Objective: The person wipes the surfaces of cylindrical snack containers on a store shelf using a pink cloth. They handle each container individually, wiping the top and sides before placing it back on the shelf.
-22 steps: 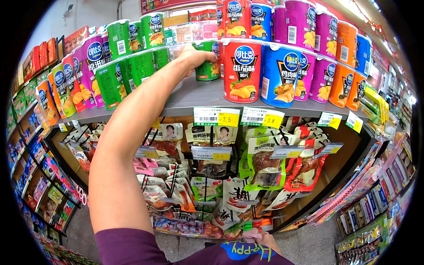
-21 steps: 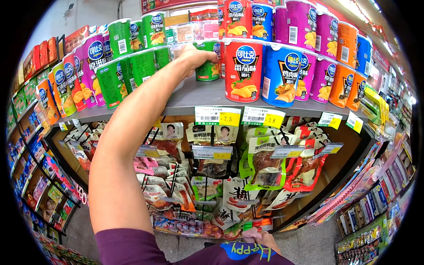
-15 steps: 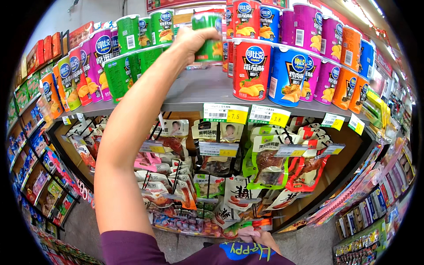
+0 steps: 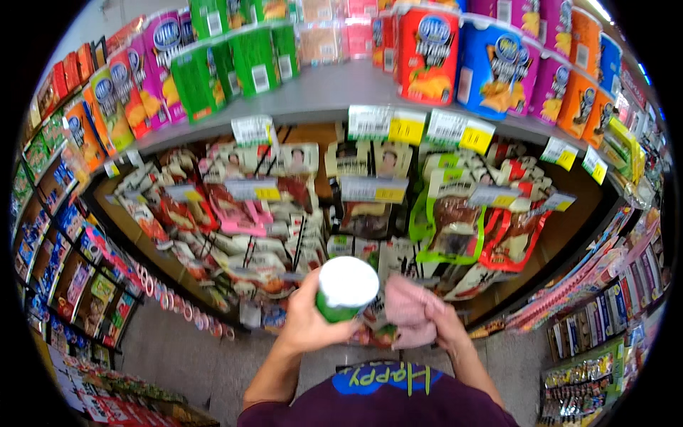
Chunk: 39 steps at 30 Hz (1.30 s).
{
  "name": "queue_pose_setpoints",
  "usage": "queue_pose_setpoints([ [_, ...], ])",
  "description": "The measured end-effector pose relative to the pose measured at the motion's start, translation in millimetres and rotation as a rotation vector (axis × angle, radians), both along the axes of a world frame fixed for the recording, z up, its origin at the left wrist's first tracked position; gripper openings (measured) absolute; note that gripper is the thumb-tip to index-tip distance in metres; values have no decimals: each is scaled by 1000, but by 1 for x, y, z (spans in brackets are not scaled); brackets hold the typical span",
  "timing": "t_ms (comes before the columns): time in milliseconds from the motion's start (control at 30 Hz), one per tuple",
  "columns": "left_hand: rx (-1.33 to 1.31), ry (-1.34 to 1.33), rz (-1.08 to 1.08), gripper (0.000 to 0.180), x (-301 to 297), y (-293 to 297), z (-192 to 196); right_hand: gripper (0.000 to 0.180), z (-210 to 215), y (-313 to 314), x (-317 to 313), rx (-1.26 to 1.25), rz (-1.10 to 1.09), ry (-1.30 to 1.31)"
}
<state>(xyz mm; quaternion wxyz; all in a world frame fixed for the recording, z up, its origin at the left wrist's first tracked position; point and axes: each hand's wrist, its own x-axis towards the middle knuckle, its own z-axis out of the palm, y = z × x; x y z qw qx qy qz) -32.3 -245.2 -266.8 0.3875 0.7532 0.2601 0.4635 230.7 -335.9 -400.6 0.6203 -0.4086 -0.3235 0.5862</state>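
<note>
A green chip canister [image 4: 347, 281] with a white lid is upright in front of my chest. My left hand [image 4: 302, 324] wraps round its side, thumb toward me. Just right of it, my right hand [image 4: 447, 327] grips a folded pink cloth [image 4: 411, 311], which hangs close to the canister with a small gap between them. Above and beyond both hands runs a grey shelf [image 4: 331, 89]. Green canisters [image 4: 252, 71] stand on its left part, with a red canister [image 4: 429, 60] and a blue canister [image 4: 491, 71] toward the right.
Hanging snack packets [image 4: 452, 220] fill the rack below the shelf, close beyond my hands. Price tags [image 4: 388, 124] line the shelf's front edge. Clear-looking boxes [image 4: 320, 43] sit farther back on the shelf. Goods racks [image 4: 78, 263] flank me on both sides, above a grey floor [image 4: 174, 356].
My left hand has come down from the shelf to my chest, bringing the green canister. My right hand has risen with the pink cloth beside it. The view has tilted down.
</note>
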Motion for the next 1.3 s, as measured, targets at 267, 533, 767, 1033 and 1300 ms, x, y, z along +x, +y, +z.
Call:
queue_pose_setpoints([
  [267, -130, 258, 20, 63, 15, -2, -85, 58, 59, 43, -55, 474, 146, -972],
  [533, -354, 210, -21, 52, 13, -9, -101, 43, 62, 46, -89, 605, -102, -1128],
  [767, -500, 125, 193, 74, -11, 8, -90, 35, 61, 24, -76, 392, -145, -611],
  [1033, 164, -395, 256, 82, -60, 26, 68, 28, 50, 1, -27, -52, -171, -134],
  [1300, 550, -450, 356, 54, -31, 107, 226, 30, 51, -13, -35, -65, -83, -142],
])
